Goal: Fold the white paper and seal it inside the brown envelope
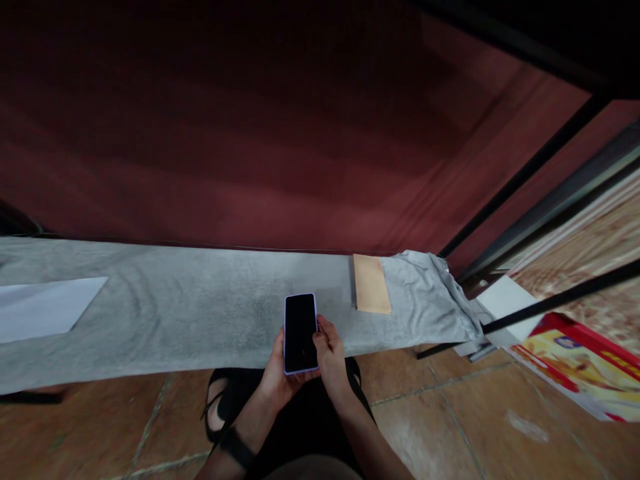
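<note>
A smartphone (301,332) with a dark screen and a pale lilac case is held upright over the front edge of a table. My left hand (277,381) cradles it from below and the left, fingers wrapped behind it. My right hand (331,357) grips its right edge, thumb at the side of the screen. A brown envelope (371,283) lies on the grey cloth (200,307) just right of the phone.
A white sheet of paper (45,307) lies at the left end of the cloth-covered table. A dark red wall rises behind it. Black metal bars (540,160) and a red-and-yellow printed board (580,367) stand at the right, above a tiled floor.
</note>
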`<state>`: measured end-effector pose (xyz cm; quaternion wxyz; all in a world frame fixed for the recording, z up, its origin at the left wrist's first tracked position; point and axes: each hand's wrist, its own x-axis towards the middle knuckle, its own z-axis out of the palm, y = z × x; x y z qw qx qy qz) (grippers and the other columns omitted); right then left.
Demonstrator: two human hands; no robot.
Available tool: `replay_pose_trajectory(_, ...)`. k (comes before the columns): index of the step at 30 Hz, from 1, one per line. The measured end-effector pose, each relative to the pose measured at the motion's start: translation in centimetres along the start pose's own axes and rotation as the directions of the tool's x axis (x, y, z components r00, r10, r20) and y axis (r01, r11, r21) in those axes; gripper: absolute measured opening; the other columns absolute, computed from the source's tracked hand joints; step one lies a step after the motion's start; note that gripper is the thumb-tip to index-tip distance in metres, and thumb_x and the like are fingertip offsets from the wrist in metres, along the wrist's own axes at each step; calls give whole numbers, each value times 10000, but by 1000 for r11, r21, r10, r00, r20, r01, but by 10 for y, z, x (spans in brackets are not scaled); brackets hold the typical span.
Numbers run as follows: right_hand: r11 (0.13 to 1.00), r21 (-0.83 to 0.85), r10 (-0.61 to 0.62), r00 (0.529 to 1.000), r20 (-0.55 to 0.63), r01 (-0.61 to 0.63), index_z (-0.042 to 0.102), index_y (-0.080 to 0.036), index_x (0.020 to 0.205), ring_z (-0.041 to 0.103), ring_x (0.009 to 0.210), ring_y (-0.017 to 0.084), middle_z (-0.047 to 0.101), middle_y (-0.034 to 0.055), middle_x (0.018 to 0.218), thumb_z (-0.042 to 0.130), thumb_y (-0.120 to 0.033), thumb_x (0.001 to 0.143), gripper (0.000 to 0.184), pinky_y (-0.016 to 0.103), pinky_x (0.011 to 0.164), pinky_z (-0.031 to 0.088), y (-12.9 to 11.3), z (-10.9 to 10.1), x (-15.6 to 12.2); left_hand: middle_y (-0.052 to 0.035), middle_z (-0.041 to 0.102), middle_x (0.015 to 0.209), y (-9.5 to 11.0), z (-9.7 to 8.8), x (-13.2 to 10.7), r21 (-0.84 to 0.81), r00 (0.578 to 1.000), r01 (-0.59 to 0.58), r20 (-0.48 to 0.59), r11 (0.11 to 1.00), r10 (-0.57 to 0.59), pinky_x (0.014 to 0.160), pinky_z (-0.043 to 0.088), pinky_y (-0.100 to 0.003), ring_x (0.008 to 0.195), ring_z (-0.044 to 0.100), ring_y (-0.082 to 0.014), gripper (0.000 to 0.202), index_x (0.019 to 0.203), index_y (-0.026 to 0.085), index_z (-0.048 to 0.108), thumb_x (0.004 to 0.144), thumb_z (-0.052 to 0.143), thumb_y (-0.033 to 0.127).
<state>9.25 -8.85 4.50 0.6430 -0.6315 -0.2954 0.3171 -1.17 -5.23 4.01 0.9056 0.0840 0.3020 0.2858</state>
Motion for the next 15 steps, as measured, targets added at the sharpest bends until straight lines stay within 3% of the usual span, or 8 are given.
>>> replay_pose_trajectory(4,1000,-2,-16,1000,-16,16,679,-174,1179,613,1136,224,669,76,1214,520,-299,829,404,376,1067,442,1,-4,0,-111,759,991,0,0,1,31,1000,29,11,999,-29,753,595,-449,814,732,-269,516,1147,159,666,914,508,592)
replay_pose_trajectory(10,994,-62,-87,996,28,89,688,-187,1152,630,1078,205,682,61,1141,477,-257,840,383,346,1020,470,-2,-12,0,-89,747,861,0,0,4,95,999,42,-18,995,-40,667,596,-416,728,715,-249,513,1117,154,668,918,487,591)
replay_pose_trajectory(15,996,-58,-61,998,18,62,665,-187,1213,597,1170,212,653,69,1241,483,-313,866,412,357,1081,425,7,-10,5,-92,751,925,5,2,9,84,1000,12,-17,996,-11,735,599,-428,794,719,-246,473,1046,157,684,925,497,574)
